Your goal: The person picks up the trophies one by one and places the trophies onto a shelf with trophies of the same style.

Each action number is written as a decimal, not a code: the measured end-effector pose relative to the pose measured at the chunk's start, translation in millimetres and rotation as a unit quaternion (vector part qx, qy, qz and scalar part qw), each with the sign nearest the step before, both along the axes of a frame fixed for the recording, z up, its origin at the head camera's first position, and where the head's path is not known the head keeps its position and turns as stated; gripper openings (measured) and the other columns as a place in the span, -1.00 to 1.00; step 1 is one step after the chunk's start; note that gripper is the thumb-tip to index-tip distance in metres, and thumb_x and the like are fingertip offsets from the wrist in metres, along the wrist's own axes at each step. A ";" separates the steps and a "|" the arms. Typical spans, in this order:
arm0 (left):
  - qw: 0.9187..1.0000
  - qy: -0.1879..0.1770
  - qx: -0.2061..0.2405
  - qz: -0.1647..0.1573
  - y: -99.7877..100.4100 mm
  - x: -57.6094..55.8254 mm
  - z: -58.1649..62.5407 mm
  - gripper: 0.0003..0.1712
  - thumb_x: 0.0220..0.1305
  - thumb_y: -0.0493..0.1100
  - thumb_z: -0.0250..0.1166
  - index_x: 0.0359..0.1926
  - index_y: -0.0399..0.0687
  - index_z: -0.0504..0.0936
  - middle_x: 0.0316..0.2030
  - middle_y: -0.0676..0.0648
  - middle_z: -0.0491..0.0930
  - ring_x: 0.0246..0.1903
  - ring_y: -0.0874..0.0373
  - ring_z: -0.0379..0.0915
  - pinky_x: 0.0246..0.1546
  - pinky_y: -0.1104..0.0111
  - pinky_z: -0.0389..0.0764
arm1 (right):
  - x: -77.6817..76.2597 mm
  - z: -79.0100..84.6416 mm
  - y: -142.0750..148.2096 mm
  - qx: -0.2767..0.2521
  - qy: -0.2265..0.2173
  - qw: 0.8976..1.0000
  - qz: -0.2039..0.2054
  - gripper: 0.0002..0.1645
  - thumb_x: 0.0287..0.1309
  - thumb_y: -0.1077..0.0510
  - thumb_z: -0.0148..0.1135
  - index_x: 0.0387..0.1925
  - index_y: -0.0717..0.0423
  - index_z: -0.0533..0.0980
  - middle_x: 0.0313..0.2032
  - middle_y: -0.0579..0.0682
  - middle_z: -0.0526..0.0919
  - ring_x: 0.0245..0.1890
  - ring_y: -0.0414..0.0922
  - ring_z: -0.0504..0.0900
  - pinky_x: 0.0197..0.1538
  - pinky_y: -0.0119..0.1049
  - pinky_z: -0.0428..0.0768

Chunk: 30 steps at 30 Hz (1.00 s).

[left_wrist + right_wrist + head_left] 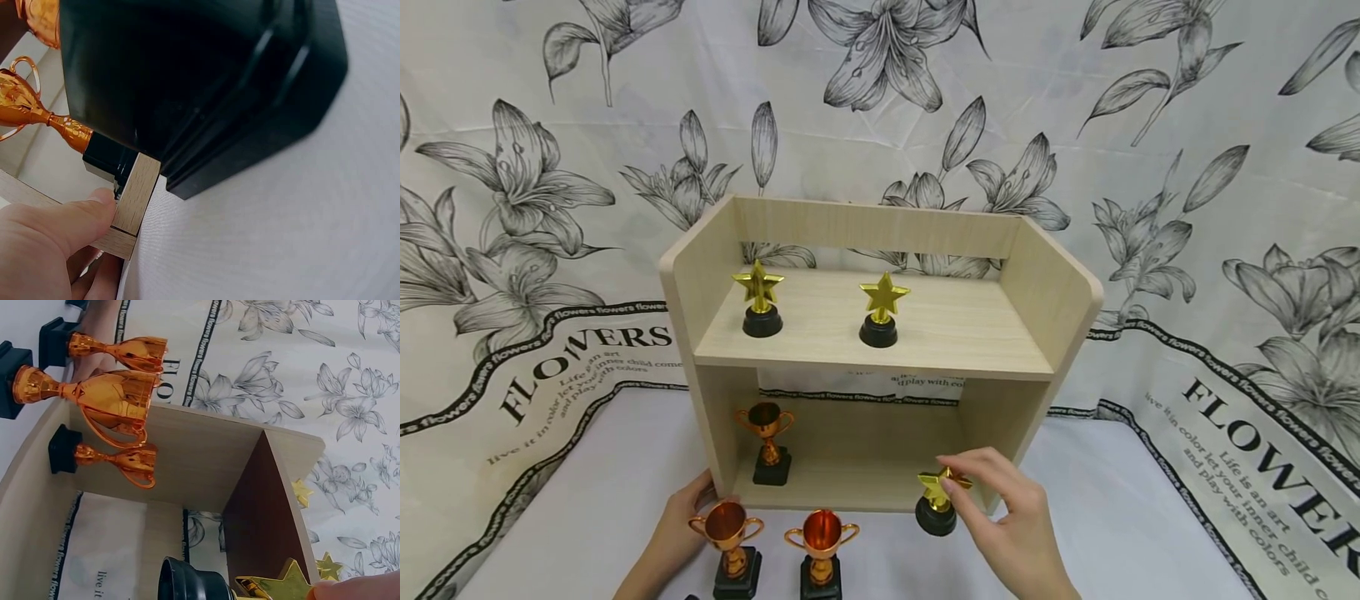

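My right hand (1011, 521) pinches a gold star trophy (936, 500) by its star, in front of the shelf's lower right opening. Its round black base (190, 581) shows in the right wrist view. Low at the left, my left hand (56, 250) grips the bottom front corner of the wooden shelf (880, 367), thumb on one side and fingers on the other. Two more star trophies, one at the left (760, 300) and one near the middle (882, 310), stand on the upper board. On the lower board, a bronze cup trophy (767, 442) stands at the left.
In front of the shelf stand two bronze cup trophies, one by my left hand (733, 550) and one further right (822, 554), both with square black bases. White cloth (1105, 517) covers the table. A flower-print backdrop (880, 125) hangs behind the shelf.
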<state>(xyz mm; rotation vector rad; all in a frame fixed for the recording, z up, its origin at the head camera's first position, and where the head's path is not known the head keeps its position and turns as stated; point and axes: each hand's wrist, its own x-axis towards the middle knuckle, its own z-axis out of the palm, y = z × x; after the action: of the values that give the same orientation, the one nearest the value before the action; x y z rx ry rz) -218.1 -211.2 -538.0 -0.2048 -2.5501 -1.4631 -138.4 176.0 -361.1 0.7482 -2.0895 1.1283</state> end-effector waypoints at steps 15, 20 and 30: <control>1.000 0.014 0.000 -0.006 0.4 0.9 2.0 -0.27 0.13 -0.05 0.37 0.25 -0.30 0.35 0.10 -0.28 0.49 -0.01 -0.10 0.53 0.01 0.05 0.52 | 3.6 28.2 -7.2 -0.002 0.034 0.999 0.005 -0.48 -0.22 0.56 0.36 -0.17 0.09 0.63 -0.31 -0.11 0.63 -0.32 -0.23 0.57 -0.20 -0.49 0.52; 1.000 0.019 0.007 -0.010 0.2 1.4 0.7 -0.27 0.13 -0.06 0.37 0.26 -0.27 0.35 0.12 -0.27 0.48 0.01 -0.10 0.51 0.02 0.05 0.52 | -3.8 20.2 -1.0 -0.004 0.023 1.000 0.002 -0.49 -0.19 0.52 0.38 -0.15 0.07 0.63 -0.30 -0.11 0.63 -0.30 -0.23 0.58 -0.17 -0.50 0.52; 1.000 -0.001 0.012 -0.006 0.5 0.1 0.5 -0.26 0.13 -0.09 0.37 0.28 -0.26 0.33 0.13 -0.26 0.47 0.03 -0.06 0.51 0.04 0.18 0.51 | 7.0 46.6 -11.8 -0.008 0.047 0.999 0.005 -0.50 -0.24 0.58 0.35 -0.21 0.12 0.63 -0.33 -0.11 0.63 -0.33 -0.22 0.58 -0.21 -0.49 0.52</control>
<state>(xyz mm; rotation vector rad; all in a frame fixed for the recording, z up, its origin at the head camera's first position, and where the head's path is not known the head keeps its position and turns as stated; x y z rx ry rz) -218.0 -210.8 -537.5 -0.2150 -2.5360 -1.4992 -131.4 164.2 -314.5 0.7899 -1.9984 1.0931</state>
